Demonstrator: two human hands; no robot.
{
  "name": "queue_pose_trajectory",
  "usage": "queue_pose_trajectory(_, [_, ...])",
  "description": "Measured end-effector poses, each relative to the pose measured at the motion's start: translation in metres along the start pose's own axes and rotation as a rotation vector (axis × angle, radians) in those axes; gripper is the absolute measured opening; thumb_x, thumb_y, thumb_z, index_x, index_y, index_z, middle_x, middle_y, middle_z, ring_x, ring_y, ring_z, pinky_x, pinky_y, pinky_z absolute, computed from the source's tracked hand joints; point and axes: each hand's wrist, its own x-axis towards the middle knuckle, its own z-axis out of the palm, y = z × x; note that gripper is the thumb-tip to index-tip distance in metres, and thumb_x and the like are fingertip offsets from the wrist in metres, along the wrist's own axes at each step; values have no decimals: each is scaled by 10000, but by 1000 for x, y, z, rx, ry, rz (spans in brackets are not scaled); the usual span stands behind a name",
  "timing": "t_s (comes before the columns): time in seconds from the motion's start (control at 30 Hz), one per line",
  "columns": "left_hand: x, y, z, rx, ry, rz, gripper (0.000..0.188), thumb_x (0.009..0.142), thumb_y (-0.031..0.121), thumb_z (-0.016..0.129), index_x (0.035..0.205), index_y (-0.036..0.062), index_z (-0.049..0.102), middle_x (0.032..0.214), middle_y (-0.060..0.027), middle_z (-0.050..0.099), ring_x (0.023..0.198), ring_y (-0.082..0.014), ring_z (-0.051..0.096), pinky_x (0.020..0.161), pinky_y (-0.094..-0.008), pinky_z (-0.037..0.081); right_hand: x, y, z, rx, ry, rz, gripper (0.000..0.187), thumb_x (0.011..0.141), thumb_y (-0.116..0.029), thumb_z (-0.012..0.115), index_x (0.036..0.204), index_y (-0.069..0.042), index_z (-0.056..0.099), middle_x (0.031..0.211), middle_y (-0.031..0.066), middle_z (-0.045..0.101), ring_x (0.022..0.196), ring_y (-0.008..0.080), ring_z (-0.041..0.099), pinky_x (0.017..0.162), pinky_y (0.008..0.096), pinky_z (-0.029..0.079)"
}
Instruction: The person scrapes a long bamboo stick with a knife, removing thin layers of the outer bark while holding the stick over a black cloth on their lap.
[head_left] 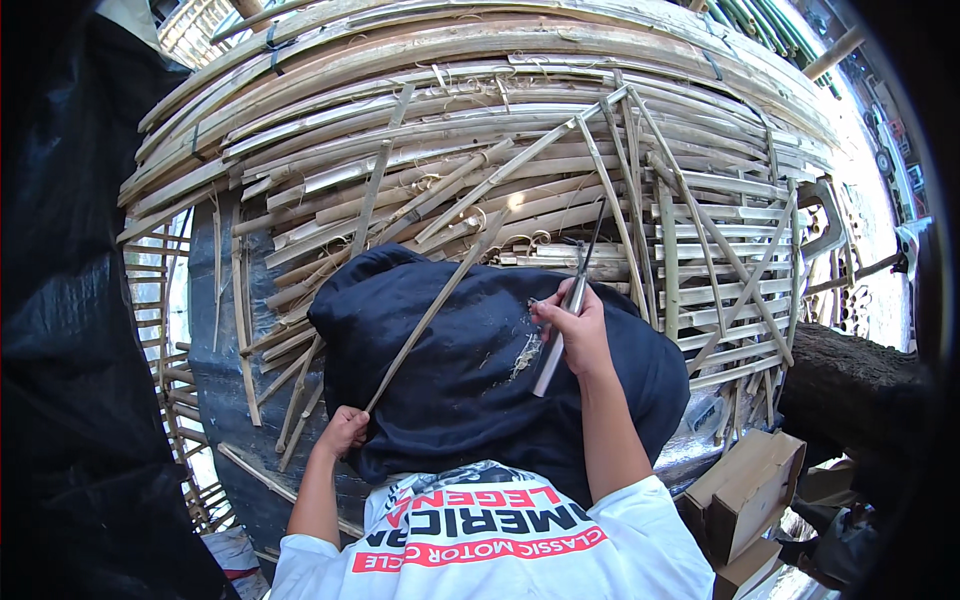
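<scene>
My left hand [345, 430] is closed around the near end of a long, thin bamboo strip [432, 308]. The strip slants up and away to the right, across the dark cloth [450, 400] over my lap. In my right hand [580, 328] is a knife [546, 372] with a long metallic handle, its narrow dark blade pointing up and away from me. The blade is apart from the strip. Pale bamboo shavings [525, 354] lie on the cloth beside the knife handle, and a small bit shows at my right fingertips.
Split bamboo lengths [430, 110] are piled across the far side. Thin strips [610, 180] lean over the pile, near a slatted bamboo panel [730, 300] at right. Cardboard boxes [745, 490] and a dark log [850, 385] stand at right. Black sheeting [85, 300] hangs at left.
</scene>
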Motion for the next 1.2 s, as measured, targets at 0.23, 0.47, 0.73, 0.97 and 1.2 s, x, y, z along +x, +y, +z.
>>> queue_pose_trajectory(0.23, [6,2,-3,13,6,13,482,883,414,664,584,153,391,521,68,332,428,-43,285,408,-220,188,-37,-1,-9,-176,-31,132,343,742,3,759,949,-61,494,721,72,632,605,150,653,445,252,483])
queue_pose_trajectory(0.47, [8,-1,4,64,74,104,504,846,475,691,578,168,395,493,59,351,410,-44,328,396,-213,219,11,-71,97,-91,-77,-197,334,757,-69,771,917,-41,479,647,44,582,498,106,573,420,247,477])
queue_pose_trajectory(0.73, [13,-15,-16,125,185,201,436,846,525,659,703,151,486,634,30,449,569,-85,426,516,-244,305,-36,-154,316,-433,-710,-528,165,572,-4,716,731,4,673,801,208,678,831,360,686,751,383,560])
queue_pose_trajectory(0.97, [6,-14,-11,89,258,273,466,848,511,661,628,170,432,556,43,376,491,-82,359,470,-247,255,-16,-115,234,-711,-698,-546,232,577,-27,722,806,-35,684,797,173,681,826,350,681,729,422,553])
queue_pose_trajectory(1.2, [6,-9,15,30,177,257,515,850,497,663,552,189,377,477,57,304,413,-78,291,425,-250,205,53,-232,-59,-869,824,-954,205,774,-60,648,958,22,611,592,70,576,486,158,584,466,315,455])
